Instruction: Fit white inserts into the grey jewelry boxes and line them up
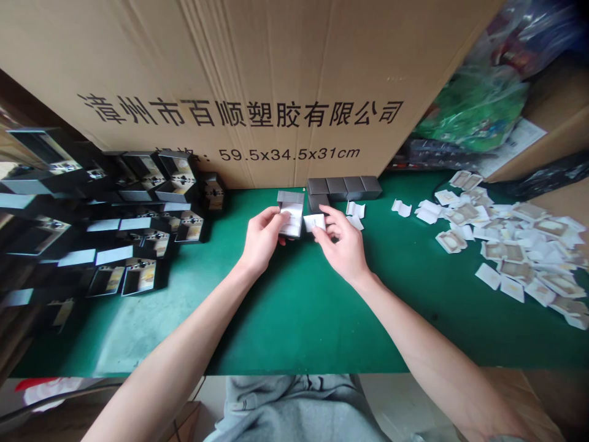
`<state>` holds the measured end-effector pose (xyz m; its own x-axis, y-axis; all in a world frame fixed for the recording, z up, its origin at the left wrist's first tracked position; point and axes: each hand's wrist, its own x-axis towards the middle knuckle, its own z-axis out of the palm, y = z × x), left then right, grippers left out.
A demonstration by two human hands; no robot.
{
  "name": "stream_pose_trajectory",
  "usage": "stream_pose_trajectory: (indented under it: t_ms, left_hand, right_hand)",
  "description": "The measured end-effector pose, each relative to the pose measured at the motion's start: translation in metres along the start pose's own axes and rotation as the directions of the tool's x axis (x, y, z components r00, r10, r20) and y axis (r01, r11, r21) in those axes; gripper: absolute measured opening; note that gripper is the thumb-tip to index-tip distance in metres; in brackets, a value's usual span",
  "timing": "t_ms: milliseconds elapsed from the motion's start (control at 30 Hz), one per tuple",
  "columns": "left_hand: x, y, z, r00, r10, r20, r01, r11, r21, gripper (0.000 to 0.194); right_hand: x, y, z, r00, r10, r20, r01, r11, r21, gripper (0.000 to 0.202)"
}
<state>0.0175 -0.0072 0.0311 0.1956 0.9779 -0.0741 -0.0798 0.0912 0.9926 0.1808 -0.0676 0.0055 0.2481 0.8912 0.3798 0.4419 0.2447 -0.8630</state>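
Closed dark boxes (345,186) sit just beyond the right hand (343,242).

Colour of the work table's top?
Green: the table shows it best in the head view, the only one here.

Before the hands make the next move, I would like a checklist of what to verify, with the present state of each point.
1. Left hand holds the small box: ok.
2. Lid of this box is open: ok.
3. Right hand holds the white piece: ok, between thumb and fingers.
4. White piece is inside the box: not ok, it is held beside it.
5. Print on the white piece is readable: cannot tell, the marks are too small.
6. Dark boxes on the table, beyond the right hand, have their lids down: ok, they look closed.
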Motion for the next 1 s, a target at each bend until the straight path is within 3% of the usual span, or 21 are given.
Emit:
stream_pose_trajectory:
  t_ms: [133,300,500,700,833,1000]
  left_hand:
    - [-0.0006,0.0005,0.0005,1.0,-0.008,0.003,0.008,1.0,-0.005,0.02]
    - [-0.0006,0.0012,0.0004,1.0,-0.006,0.008,0.006,1.0,-0.005,0.02]
    - [0.0008,-0.0026,-0.0006,0.999,-0.026,0.029,0.026,1.0,-0.018,0.02]
    - [-0.0001,-0.0034,0.0008,0.991,-0.073,0.114,0.074,0.997,-0.01,0.031]
    - [-0.0018,-0.0035,0.0004,0.98,-0.068,0.189,0.065,0.998,0.021,0.037]
    - [-0.0036,-0.0062,-0.0005,0.957,-0.048,0.285,0.026,0.997,0.079,0.039]
  right_hand:
    - [-0.0003,-0.0013,0.0012,0.999,-0.001,-0.046,0.001,1.0,0.002,0.036]
    - [0.0001,-0.0031,0.0003,0.996,-0.026,-0.089,0.026,1.0,-0.005,0.021]
    - [-0.0022,-0.0057,-0.0025,0.976,-0.182,-0.118,0.163,0.974,-0.16,0.01]
    - [-0.0025,-0.008,-0.0064,0.87,-0.479,-0.12,0.446,0.866,-0.225,0.013]
    - [0.0,-0.0086,-0.0081,0.798,-0.591,-0.116,0.548,0.792,-0.27,0.017]
    - [0.0003,-0.007,-0.0071,0.786,-0.611,-0.093,0.565,0.772,-0.29,0.018]
